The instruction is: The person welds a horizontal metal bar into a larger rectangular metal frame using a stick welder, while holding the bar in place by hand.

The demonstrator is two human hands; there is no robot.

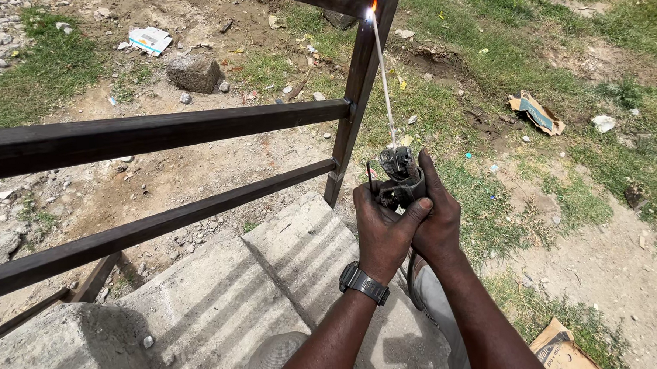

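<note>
Left hand: left hand [381,230] closed around the electrode holder [400,175], a black watch [363,282] on its wrist.
Right hand: right hand [437,220] wrapped over the same holder, thumb up along it.
Rod: welding rod [384,79] rises from the holder; its tip glows at the dark metal railing [358,76], near the upright's top.
Below: concrete steps [223,300].

Concrete steps [223,300] adjoin bare ground [583,262] of dirt and patchy grass. Relative to a grey rock [193,72] on the dirt: white paper scrap [149,39] just beyond-left; torn cardboard [537,113] well apart, rightward.
</note>
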